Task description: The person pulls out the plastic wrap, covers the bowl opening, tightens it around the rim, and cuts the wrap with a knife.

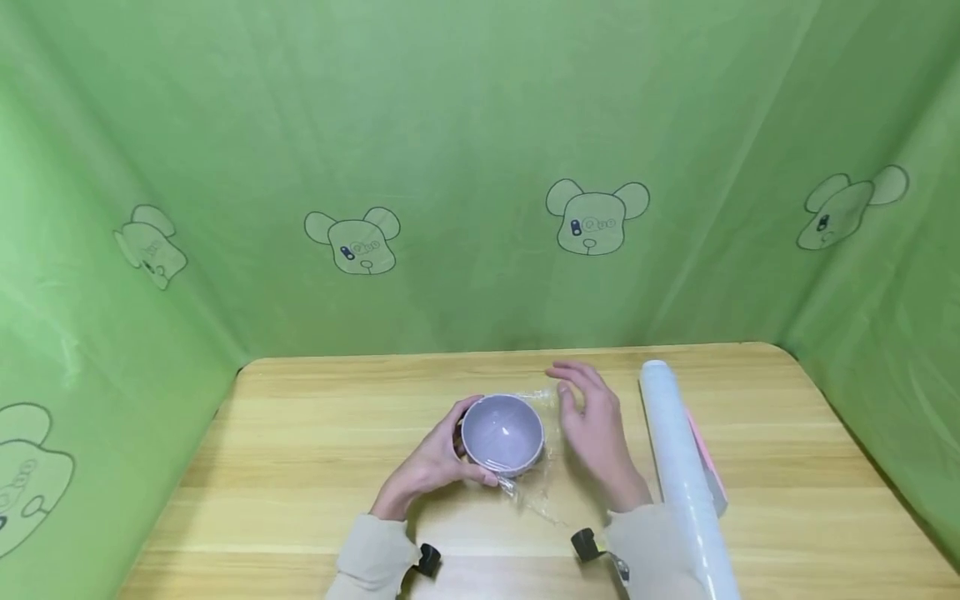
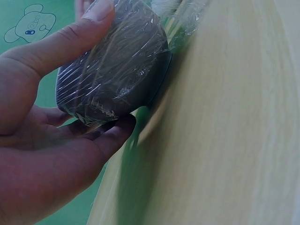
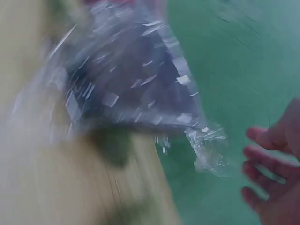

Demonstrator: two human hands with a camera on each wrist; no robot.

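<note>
A small greyish-purple bowl (image 1: 501, 433) has clear plastic wrap (image 2: 124, 51) clinging tightly to its side in the left wrist view. My left hand (image 1: 442, 454) grips the bowl from the left, thumb at the near rim and fingers around the far side and beneath. Loose wrap (image 3: 206, 145) sticks out crumpled on the bowl's right. My right hand (image 1: 596, 425) is apart from the bowl on that side, its fingers loosely bent and holding nothing. The right wrist view is blurred over the bowl.
A long roll of plastic wrap (image 1: 682, 467) lies on the wooden table (image 1: 300, 467) at the right, partly behind the right sleeve. Under its right edge shows a pink and grey flat thing (image 1: 708, 462). Green curtains (image 1: 480, 167) with bear heads stand around the table.
</note>
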